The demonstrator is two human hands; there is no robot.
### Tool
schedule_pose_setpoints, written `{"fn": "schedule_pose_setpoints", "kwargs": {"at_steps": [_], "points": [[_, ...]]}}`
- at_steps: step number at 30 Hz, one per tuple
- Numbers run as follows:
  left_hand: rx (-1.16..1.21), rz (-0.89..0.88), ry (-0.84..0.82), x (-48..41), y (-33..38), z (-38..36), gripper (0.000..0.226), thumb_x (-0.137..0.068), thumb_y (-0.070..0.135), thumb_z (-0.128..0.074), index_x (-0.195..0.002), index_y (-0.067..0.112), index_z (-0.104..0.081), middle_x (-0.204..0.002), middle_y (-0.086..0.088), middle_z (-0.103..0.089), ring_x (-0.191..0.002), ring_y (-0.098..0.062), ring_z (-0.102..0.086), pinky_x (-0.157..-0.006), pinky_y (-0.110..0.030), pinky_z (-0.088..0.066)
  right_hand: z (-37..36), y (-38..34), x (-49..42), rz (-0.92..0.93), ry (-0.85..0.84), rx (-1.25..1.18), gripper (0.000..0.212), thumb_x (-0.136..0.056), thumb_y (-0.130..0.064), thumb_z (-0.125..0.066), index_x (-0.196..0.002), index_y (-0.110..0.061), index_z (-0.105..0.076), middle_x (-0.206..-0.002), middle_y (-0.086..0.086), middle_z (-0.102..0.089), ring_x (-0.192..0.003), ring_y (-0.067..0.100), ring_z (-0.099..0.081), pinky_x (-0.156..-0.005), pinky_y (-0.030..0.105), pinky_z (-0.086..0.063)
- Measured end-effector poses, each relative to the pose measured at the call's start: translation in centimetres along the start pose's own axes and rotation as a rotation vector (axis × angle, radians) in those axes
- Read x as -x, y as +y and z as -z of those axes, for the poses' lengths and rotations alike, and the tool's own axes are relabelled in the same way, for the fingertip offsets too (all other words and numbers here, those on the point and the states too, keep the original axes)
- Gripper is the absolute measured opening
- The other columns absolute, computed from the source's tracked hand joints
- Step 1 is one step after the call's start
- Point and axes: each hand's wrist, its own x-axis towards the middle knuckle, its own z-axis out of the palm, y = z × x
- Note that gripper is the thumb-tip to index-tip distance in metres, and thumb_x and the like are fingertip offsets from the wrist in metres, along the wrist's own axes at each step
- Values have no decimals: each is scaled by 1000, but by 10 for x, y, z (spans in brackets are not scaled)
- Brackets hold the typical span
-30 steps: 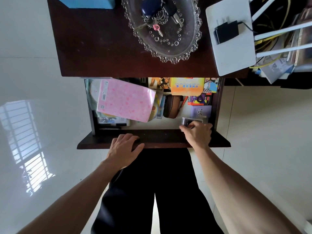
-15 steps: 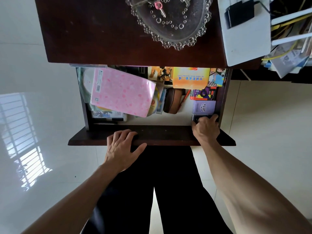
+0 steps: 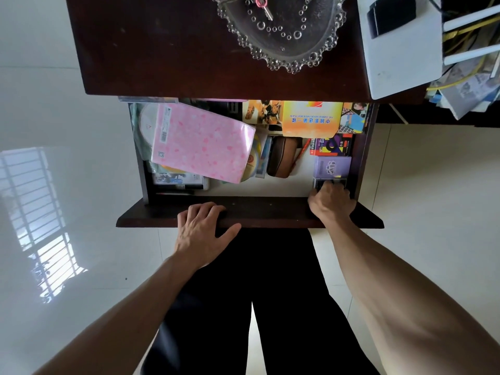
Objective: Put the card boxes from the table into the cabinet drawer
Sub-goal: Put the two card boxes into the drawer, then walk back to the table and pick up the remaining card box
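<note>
Down in the open drawer [image 3: 359,158], my right hand [image 3: 331,203] closes its grip on a dark card box [image 3: 328,182] at the front right corner, touching a purple box [image 3: 332,166] just beyond. My left hand [image 3: 201,231] rests flat on the drawer front; a pink packet [image 3: 201,142] lies beyond it.
</note>
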Motion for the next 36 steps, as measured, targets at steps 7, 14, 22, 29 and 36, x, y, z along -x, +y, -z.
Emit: {"fn": "schedule_pose_setpoints", "kwargs": {"at_steps": [7, 14, 22, 29, 36], "points": [[132, 62, -67, 23, 14, 54, 45, -91, 53, -50, -127, 27, -58, -128, 3, -61, -123, -24, -49, -104, -41, -37, 45, 5, 57, 79, -42, -196, 42, -99, -48, -49, -110, -10, -64, -117, 11, -69, -108, 35, -65, -92, 42, -53], [396, 244, -163, 123, 42, 158, 25, -90, 35, -50, -104, 31, -70, -101, -1, -73, -96, -24, -65, -85, -33, -51, 132, 20, 189, 111, -182, -465, 42, -106, -37, -39, -121, -7, -64, -123, 17, -66, -103, 33, -61, -82, 33, -40], [675, 318, -65, 285, 65, 278, 23, -91, 39, -54, -101, 28, -72, -95, -2, -74, -89, -24, -68, -84, -37, -54, 235, 84, 357, 158, -125, -664, 37, -99, -42, -52, -118, -15, -68, -121, 4, -72, -97, 24, -70, -82, 32, -50], [683, 278, -74, 400, 68, 333, 26, -90, 41, -53, -103, 27, -72, -95, -2, -74, -90, -24, -68, -85, -42, -57, 288, 149, 468, 255, -114, -712, 27, -97, -38, -57, -112, -18, -69, -97, 4, -74, -77, 18, -73, -67, 26, -48], [700, 297, -91, 455, 64, 333, 19, -89, 35, -54, -100, 24, -66, -87, 0, -73, -79, -17, -68, -80, -38, -58, 307, 189, 507, 305, -91, -662, 27, -98, -36, -60, -114, -16, -67, -91, 7, -73, -80, 24, -72, -83, 41, -54]]}}
